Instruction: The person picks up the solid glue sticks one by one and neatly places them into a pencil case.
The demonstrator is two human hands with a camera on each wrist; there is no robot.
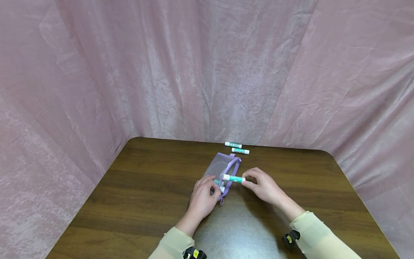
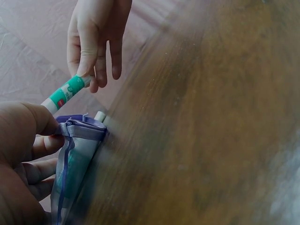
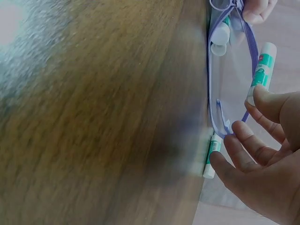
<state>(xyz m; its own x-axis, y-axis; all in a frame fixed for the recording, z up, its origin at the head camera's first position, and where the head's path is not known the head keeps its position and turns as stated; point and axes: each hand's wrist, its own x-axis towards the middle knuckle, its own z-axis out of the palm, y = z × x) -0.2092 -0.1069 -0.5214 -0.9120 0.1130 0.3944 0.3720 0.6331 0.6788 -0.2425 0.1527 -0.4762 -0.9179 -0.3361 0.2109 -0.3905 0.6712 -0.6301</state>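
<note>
A clear zip pouch with purple edging (image 1: 216, 164) lies on the table, its zipper mouth spread and facing right. With thumb and fingers my left hand (image 1: 204, 194) pinches the near edge of that mouth. Inside the pouch, white ends of glue sticks (image 3: 221, 35) show in the right wrist view. My right hand (image 1: 263, 185) holds another green and white glue stick (image 1: 234, 178) by one end, between thumb and index finger. Its other end points left, at the pouch mouth. In the right wrist view the remaining fingers (image 3: 248, 150) are spread and hold nothing.
Two more glue sticks, one (image 1: 233, 145) at the far table edge and one (image 1: 240, 151) just nearer, lie beyond the pouch. The brown wooden table (image 1: 145, 194) ends at a pink curtain (image 1: 200, 72) at the back and sides.
</note>
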